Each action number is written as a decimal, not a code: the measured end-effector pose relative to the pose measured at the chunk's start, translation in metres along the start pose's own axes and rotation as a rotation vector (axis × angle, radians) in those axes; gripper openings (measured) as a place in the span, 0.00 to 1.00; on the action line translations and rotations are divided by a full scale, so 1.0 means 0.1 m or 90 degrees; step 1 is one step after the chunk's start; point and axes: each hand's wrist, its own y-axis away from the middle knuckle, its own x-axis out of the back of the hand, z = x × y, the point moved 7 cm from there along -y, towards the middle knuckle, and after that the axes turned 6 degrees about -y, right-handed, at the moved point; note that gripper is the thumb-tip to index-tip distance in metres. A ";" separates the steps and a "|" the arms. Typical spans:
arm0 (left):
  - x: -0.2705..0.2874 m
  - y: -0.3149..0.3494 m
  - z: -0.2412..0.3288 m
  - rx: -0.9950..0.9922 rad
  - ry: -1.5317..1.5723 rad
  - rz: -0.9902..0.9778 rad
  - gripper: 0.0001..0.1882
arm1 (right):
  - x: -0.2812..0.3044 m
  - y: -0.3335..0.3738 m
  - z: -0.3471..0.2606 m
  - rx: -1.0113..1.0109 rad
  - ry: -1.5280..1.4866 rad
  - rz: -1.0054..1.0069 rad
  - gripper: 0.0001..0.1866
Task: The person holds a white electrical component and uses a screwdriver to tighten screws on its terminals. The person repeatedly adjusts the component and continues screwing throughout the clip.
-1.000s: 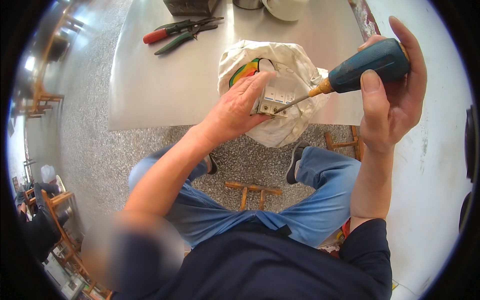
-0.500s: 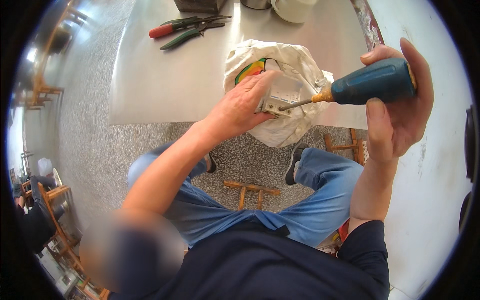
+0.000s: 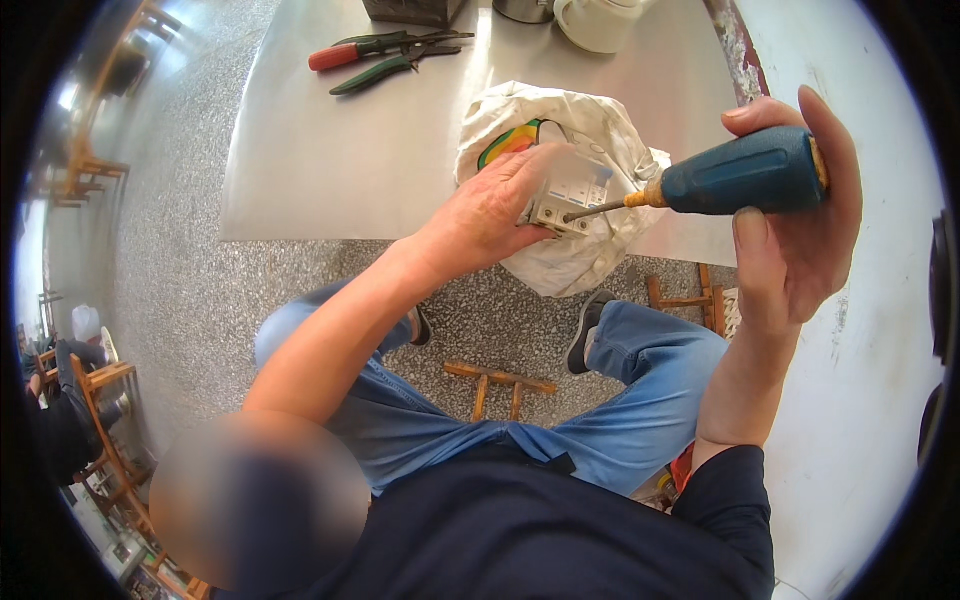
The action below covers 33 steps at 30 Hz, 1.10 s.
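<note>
My left hand is closed around a small white circuit breaker, a boxy block with screw terminals along its near edge. My right hand holds a screwdriver with a thick blue handle and a worn yellowish collar. Its handle end rests against my fingers, the thumb lying below it. The shaft points left, and its tip sits at one terminal screw of the breaker. Beneath the breaker lies a crumpled off-white cloth bag with a colourful print, hanging over the table's near edge. My left fingertips are partly blurred.
Pliers with red and green handles lie at the back left of the metal-topped table. A dark box, a metal container and a pale cup stand behind. Wooden stools are under and beside the table; a white wall rises at the right.
The view has shifted slightly. Both hands keep their holds, and the screwdriver tip stays at the breaker's terminal; the right fingers have shifted a little around the handle.
</note>
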 end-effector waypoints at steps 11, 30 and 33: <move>0.04 -0.07 0.01 0.012 0.012 -0.028 0.51 | 0.13 0.00 0.09 -0.013 0.034 0.019 0.38; 0.04 -0.12 -0.04 0.009 0.006 -0.062 0.54 | 0.18 -0.12 0.27 -0.075 0.048 0.071 0.32; 0.02 -0.17 -0.10 0.027 0.012 -0.099 0.54 | 0.13 -0.20 0.55 -0.144 -0.075 0.185 0.30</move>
